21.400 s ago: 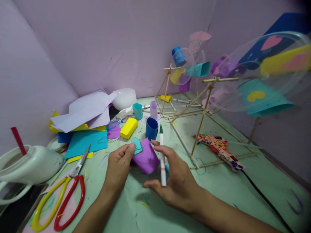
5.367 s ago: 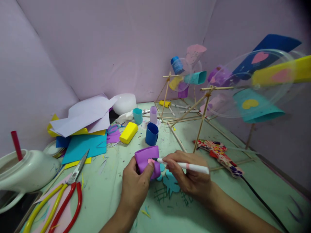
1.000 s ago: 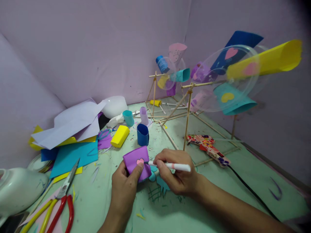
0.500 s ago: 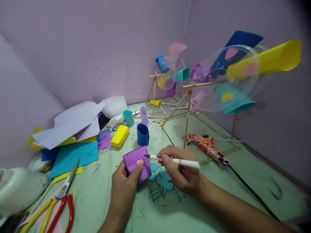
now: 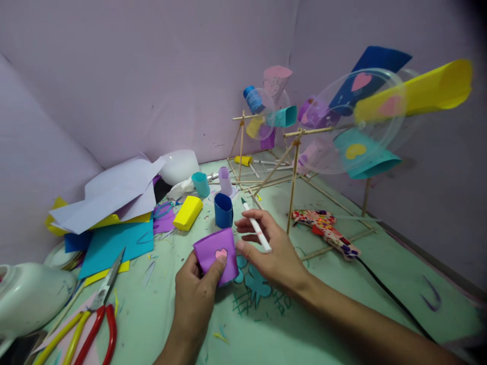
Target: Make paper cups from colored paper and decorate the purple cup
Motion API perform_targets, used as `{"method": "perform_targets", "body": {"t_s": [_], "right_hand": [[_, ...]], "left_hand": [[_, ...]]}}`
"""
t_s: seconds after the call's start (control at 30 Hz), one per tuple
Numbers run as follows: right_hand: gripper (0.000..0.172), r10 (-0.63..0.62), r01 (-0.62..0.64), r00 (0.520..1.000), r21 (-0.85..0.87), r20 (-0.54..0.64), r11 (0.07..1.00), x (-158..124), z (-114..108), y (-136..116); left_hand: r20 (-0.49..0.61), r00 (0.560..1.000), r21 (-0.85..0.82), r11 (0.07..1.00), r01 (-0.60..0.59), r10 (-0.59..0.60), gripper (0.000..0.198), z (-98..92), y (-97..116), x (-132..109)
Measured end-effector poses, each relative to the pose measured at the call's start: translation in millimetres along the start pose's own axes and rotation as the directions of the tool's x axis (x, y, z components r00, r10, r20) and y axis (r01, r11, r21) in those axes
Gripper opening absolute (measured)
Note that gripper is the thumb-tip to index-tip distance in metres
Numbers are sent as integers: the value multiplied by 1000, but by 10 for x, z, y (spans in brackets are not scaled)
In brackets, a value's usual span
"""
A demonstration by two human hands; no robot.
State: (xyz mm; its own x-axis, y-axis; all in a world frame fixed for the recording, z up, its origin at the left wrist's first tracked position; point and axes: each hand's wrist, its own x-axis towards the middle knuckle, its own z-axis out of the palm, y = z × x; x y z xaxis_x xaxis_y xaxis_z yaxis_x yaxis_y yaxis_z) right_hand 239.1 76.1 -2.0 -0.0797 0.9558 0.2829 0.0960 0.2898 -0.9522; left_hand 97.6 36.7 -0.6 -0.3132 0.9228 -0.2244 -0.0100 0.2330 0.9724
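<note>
My left hand (image 5: 200, 284) grips a purple foam tube (image 5: 213, 248) with a pink heart (image 5: 221, 254) on its front; the thumb presses by the heart. In my right hand (image 5: 272, 246), a white marker (image 5: 257, 229) with a dark green tip rests between the fingers, its tip pointing up and away from the tube. The right fingertips are close to the tube's right side; I cannot tell if they touch it. Just beyond stands a dark blue tube (image 5: 223, 212). Beneath the right hand lie light blue foam shapes (image 5: 257, 284) over green marker scribbles.
A yellow tube (image 5: 187, 213), a teal tube (image 5: 200, 184) and a lilac tube (image 5: 224, 180) stand behind. Scissors (image 5: 102, 304) lie left, below stacked foam sheets (image 5: 117, 251). Stick-framed wheels (image 5: 365, 116) rise at right, beside a patterned glue gun (image 5: 327, 230) with a black cord.
The marker has swung from pointing left at the purple tube to pointing upward in my right hand. That hand's fingers have extended toward the tube. The left hand barely moved.
</note>
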Motion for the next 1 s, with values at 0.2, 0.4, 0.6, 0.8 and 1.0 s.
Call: {"method": "perform_targets", "body": {"t_s": [0.2,0.4,0.6,0.8,1.0], "right_hand": [[47,209,-228,965,106,161,968,-17,84,5],[41,192,-197,971,22,143,980,-32,93,35],[39,170,-170,979,-4,115,985,-46,102,39],[29,-42,42,999,-14,-16,999,-33,-3,11],[14,-254,264,960,79,-118,961,-41,-136,-83]], "left_hand": [[35,996,40,995,-89,88,48,-4,-65,-11],[52,996,59,995,-78,75,47,-6,-71,-10],[58,996,56,996,-68,65,46,-12,-66,-12],[54,998,-7,999,-35,36,46,5,-57,-16],[21,999,-10,999,-45,45,39,37,7,-42]]}}
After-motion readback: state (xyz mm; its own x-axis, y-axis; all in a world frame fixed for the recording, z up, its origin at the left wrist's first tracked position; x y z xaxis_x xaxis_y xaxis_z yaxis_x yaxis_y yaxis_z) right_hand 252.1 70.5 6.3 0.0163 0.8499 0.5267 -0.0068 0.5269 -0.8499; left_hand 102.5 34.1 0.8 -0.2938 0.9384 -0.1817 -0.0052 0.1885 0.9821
